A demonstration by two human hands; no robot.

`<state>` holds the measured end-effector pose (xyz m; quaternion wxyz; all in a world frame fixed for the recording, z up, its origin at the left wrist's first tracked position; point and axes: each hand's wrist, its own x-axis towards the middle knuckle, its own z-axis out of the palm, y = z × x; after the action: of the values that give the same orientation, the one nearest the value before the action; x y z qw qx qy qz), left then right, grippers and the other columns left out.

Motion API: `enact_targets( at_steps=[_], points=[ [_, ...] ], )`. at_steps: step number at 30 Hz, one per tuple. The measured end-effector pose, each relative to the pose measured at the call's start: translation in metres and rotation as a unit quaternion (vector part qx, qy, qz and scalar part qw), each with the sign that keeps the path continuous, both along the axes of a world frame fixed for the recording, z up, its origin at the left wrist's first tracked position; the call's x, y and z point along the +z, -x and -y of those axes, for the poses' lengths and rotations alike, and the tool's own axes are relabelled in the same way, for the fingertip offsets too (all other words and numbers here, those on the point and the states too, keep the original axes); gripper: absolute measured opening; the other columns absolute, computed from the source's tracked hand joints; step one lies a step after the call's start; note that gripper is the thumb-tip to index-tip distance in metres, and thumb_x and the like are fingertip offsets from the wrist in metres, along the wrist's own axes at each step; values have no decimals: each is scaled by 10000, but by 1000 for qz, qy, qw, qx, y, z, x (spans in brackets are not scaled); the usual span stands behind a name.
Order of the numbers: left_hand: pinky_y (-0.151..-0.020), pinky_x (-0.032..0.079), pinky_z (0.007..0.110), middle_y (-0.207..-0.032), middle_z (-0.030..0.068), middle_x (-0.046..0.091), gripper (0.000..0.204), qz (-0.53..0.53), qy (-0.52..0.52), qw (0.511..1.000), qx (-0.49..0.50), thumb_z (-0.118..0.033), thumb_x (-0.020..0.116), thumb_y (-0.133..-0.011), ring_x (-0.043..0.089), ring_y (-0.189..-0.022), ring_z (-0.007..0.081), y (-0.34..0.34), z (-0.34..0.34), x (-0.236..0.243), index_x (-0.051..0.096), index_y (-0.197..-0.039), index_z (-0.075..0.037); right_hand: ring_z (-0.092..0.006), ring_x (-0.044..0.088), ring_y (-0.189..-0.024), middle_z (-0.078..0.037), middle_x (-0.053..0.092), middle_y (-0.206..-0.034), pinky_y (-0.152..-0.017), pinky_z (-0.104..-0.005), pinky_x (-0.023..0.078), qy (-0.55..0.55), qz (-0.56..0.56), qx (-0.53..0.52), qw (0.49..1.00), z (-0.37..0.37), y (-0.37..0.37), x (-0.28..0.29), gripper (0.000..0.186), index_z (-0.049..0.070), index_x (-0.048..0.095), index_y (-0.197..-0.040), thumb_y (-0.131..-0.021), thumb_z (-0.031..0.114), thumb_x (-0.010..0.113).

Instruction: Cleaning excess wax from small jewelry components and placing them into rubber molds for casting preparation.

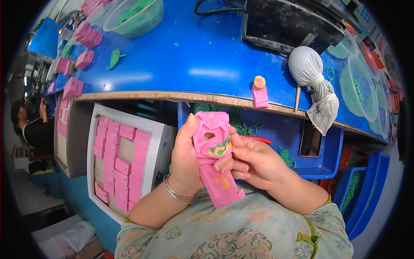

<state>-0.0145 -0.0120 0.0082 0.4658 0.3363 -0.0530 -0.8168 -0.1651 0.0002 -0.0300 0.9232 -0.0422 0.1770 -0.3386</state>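
Everything points to a workshop of the small-factory kind. The long blue workbench [194,52] has a bare wooden edge and a scatter of green scraps, with clear plastic bowls [148,23] of green pieces standing on it. Pink blocks [113,138] repeat in number — along the bench and in rows inside a white box [161,144] below — while one opened pink piece [206,151] is held by hand. Another person [32,129] sits at far left — beside further benches.

Left hand [184,157] partly hidden behind the pink piece [219,187] — clear bowl [152,23] cut off above.
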Motion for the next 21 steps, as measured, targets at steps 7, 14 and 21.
enact_targets(
  at_steps=[7, 14, 21],
  points=[
    [-450, 392, 267, -702, 95, 557, 592, 43, 133, 989, -37, -495, 251, -938, 445, -474, 134, -8, 4, -9, 537, -983, 22, -73, 403, -624, -62, 523, -896, -544, -193, 338, 421, -383, -191, 800, 4, 6, 15, 286, 50, 514, -1102, -844, 105, 625],
    [-671, 472, 257, -928, 80, 596, 493, 206, 165, 963, -63, -456, 486, -889, 575, -790, 138, -6, -3, -19, 522, -1098, -10, -100, 410, -637, -21, 460, -768, -548, -237, 334, 511, -491, -121, 695, 15, 3, 30, 96, 59, 639, -816, -750, 92, 701],
    [-831, 461, 266, -1085, 73, 532, 666, 375, 348, 844, -160, -79, 798, -663, 538, -989, 124, -11, 2, -25, 411, -1200, -6, -156, 484, -653, -48, 483, -740, -564, -270, 392, 509, -505, -125, 686, 20, 8, 33, 100, 40, 624, -772, -717, 54, 706]
  ],
)
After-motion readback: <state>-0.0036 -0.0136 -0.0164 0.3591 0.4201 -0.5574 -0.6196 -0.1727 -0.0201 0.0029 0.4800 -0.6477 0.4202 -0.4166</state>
